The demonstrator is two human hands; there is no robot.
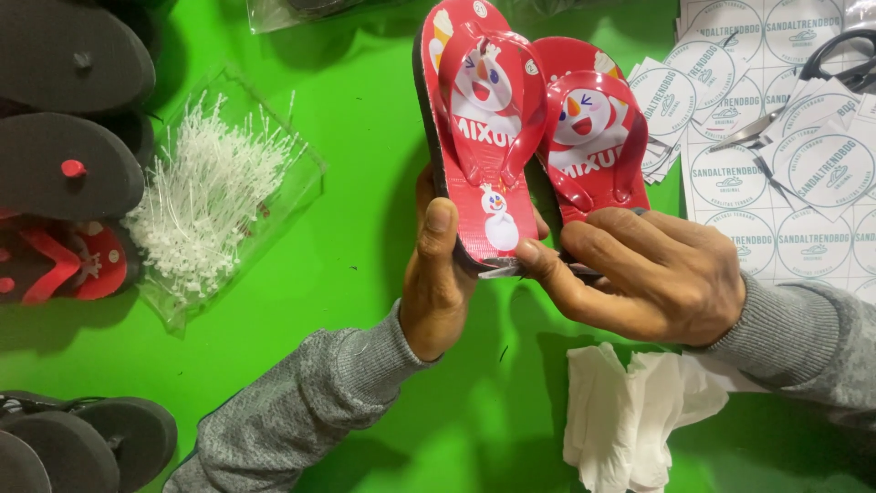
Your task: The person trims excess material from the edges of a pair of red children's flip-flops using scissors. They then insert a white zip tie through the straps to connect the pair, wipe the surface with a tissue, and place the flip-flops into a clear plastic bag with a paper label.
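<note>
Hands grip a pair of red flip-flops (529,137) at the heels: left hand (436,274) and right hand (652,274) both clamped on them. Left of the grip lies a clear bag of white plastic ties (214,196); right, round-printed white label sheets (803,183) under scissors (821,73); below, crumpled white cloth (630,415).

Glossy red printed film covers the top of the front sandal (481,137), its plastic strap catching a sheen, and the second sandal (593,137) behind shows the same shiny finish; the black soles (68,110) stacked at the left look like matt foam, slightly grainy. The white fastener ties (212,196) are thin plastic lying in a clear, crinkly plastic bag; the round labels (803,183) are smooth paper, the scissors (776,119) bare metal, the white tissue (630,411) soft and crumpled, the sleeves grey knit, the green table (365,228) smooth.
</note>
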